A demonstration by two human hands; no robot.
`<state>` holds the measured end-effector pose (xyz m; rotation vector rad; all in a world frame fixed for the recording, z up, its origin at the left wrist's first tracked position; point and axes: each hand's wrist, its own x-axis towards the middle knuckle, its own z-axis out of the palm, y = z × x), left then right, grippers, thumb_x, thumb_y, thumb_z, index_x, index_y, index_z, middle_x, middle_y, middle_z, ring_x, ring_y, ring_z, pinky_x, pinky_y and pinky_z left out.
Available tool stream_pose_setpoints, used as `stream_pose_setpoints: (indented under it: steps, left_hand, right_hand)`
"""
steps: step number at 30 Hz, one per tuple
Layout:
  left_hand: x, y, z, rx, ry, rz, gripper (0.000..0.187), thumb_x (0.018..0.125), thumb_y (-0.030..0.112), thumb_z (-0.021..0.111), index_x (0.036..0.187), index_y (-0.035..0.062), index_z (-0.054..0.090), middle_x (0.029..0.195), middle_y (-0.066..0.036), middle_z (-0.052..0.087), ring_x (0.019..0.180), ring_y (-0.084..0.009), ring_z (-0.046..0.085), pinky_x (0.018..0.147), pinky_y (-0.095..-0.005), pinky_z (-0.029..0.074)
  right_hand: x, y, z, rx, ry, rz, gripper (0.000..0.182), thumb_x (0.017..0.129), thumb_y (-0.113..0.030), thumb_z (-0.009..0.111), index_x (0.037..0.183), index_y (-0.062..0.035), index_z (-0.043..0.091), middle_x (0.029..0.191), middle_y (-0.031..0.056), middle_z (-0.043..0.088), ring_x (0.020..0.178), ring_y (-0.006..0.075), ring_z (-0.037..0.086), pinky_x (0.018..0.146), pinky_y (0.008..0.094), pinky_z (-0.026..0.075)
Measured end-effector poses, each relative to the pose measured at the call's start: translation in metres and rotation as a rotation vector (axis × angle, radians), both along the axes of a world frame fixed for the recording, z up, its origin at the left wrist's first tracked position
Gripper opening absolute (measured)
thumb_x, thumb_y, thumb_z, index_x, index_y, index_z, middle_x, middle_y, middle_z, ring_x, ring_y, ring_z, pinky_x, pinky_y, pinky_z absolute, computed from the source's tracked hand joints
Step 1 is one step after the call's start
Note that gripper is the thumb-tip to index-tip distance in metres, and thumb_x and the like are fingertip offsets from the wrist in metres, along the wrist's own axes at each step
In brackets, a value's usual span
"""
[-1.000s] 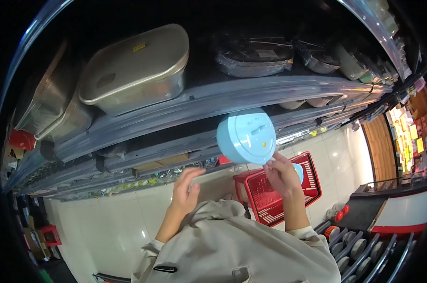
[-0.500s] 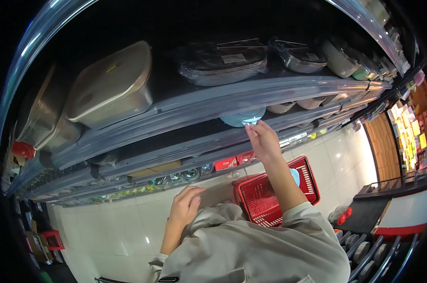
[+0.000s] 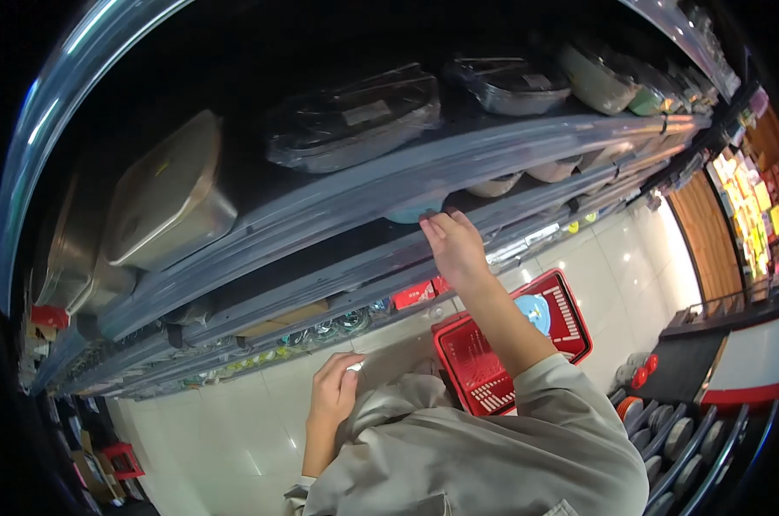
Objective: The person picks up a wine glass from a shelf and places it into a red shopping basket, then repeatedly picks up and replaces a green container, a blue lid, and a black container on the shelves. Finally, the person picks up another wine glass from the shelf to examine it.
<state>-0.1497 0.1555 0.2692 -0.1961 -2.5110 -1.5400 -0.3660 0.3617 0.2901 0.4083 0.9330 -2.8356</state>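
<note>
My right hand (image 3: 455,249) reaches to a lower shelf with its fingers pinched at the edge of a light-blue rounded container (image 3: 411,212). The transparent shelf front hides most of that container. My left hand (image 3: 331,391) hangs low in front of my body, fingers curled in. A small white spot (image 3: 355,367) shows at its thumb; I cannot tell whether it is a held thing. Below my right forearm, a red shopping basket (image 3: 469,354) stands on the floor with a round light-blue item (image 3: 536,311) inside.
Metal containers (image 3: 170,193) and plastic-wrapped lidded containers (image 3: 359,120) fill the upper shelf. Its clear front strip (image 3: 321,199) runs across above my hands. Pale bowls (image 3: 495,184) sit right of the blue container. Racks of pans (image 3: 677,439) stand at lower right.
The view has shifted, so the shelf goods appear further left. My right hand stays at the blue container, which now shows less behind the shelf front. More of the basket's blue item shows.
</note>
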Motion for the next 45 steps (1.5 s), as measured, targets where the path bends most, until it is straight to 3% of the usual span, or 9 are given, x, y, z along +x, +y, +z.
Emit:
stream_pose_setpoints:
  steps: [2,4,6,7,11,18,24,29,45]
  left_hand:
    - [-0.004,0.005,0.005,-0.011,-0.027,-0.03,0.022,0.086,0.01,0.048,0.098,-0.0016,0.063,0.096,-0.018,0.063,0.086,-0.0324,0.063,0.074,-0.0351,0.049]
    - [-0.009,0.012,0.005,-0.022,-0.074,-0.086,0.023,0.086,0.01,0.047,0.098,-0.002,0.063,0.096,-0.018,0.063,0.087,-0.0326,0.063,0.076,-0.0353,0.049]
    - [-0.014,0.018,0.0,-0.02,-0.067,-0.114,0.024,0.087,0.01,0.046,0.098,-0.0021,0.063,0.095,-0.019,0.063,0.09,-0.0332,0.062,0.08,-0.0359,0.048]
    - [-0.017,0.021,-0.002,-0.018,-0.074,-0.141,0.023,0.086,0.008,0.045,0.097,-0.0019,0.063,0.095,-0.019,0.063,0.09,-0.0335,0.062,0.082,-0.0365,0.047]
    - [-0.026,0.036,-0.011,-0.029,-0.135,-0.267,0.023,0.086,0.007,0.045,0.098,-0.0019,0.063,0.095,-0.018,0.063,0.09,-0.0334,0.062,0.082,-0.0367,0.047]
    - [-0.036,0.068,-0.02,-0.064,-0.243,-0.39,0.02,0.086,0.002,0.047,0.098,-0.0021,0.062,0.092,-0.016,0.062,0.083,-0.0284,0.062,0.074,-0.0323,0.048]
    - [-0.029,0.083,-0.032,-0.089,-0.305,-0.43,0.018,0.087,0.003,0.049,0.097,-0.002,0.063,0.09,-0.015,0.062,0.076,-0.027,0.062,0.069,-0.0315,0.048]
    - [-0.022,0.091,-0.039,-0.112,-0.307,-0.448,0.016,0.087,0.004,0.051,0.097,-0.0013,0.063,0.09,-0.015,0.062,0.077,-0.0269,0.062,0.069,-0.0316,0.048]
    - [-0.015,0.109,-0.035,-0.132,-0.325,-0.428,0.016,0.086,0.004,0.053,0.097,-0.0004,0.063,0.091,-0.015,0.063,0.082,-0.0293,0.063,0.072,-0.0336,0.049]
  right_hand:
    - [0.009,-0.003,0.004,-0.027,-0.079,-0.071,0.067,0.082,0.007,0.057,0.136,0.0081,0.018,0.107,0.017,0.054,0.103,0.0253,0.057,0.099,0.036,0.045]
    - [0.02,0.001,-0.005,-0.081,-0.047,-0.042,0.077,0.081,0.006,0.058,0.141,0.0046,0.009,0.116,0.0197,0.049,0.106,0.0274,0.056,0.1,0.0385,0.044]
    - [0.042,0.009,-0.01,-0.077,-0.024,-0.048,0.077,0.081,0.006,0.059,0.142,0.0024,0.012,0.13,0.0209,0.034,0.108,0.0281,0.055,0.097,0.0402,0.046]
    - [0.055,0.014,-0.018,-0.05,-0.003,-0.053,0.066,0.083,0.004,0.058,0.138,0.0036,0.021,0.13,0.0206,0.035,0.106,0.0278,0.055,0.095,0.0398,0.046]
    - [0.125,0.04,-0.072,0.055,-0.164,0.01,0.034,0.089,-0.014,0.059,0.12,-0.0036,0.05,0.104,0.0062,0.058,0.094,0.0188,0.058,0.083,0.034,0.049]
    - [0.233,0.112,-0.194,0.216,-0.688,-0.065,0.033,0.089,-0.015,0.051,0.12,-0.0047,0.048,0.106,0.0073,0.057,0.084,0.0188,0.058,0.079,0.034,0.049]
    - [0.231,0.163,-0.273,0.026,-0.767,-0.228,0.028,0.092,-0.022,0.05,0.115,-0.0056,0.049,0.107,0.0072,0.056,0.091,0.0211,0.055,0.084,0.0353,0.045]
    - [0.21,0.173,-0.288,0.021,-0.718,-0.389,0.037,0.092,-0.024,0.049,0.125,-0.0064,0.045,0.121,0.0079,0.052,0.104,0.0213,0.052,0.086,0.0356,0.044]
    - [0.203,0.181,-0.297,0.027,-0.663,-0.51,0.022,0.088,-0.012,0.05,0.109,-0.0045,0.05,0.113,0.0072,0.054,0.101,0.021,0.055,0.087,0.0352,0.046]
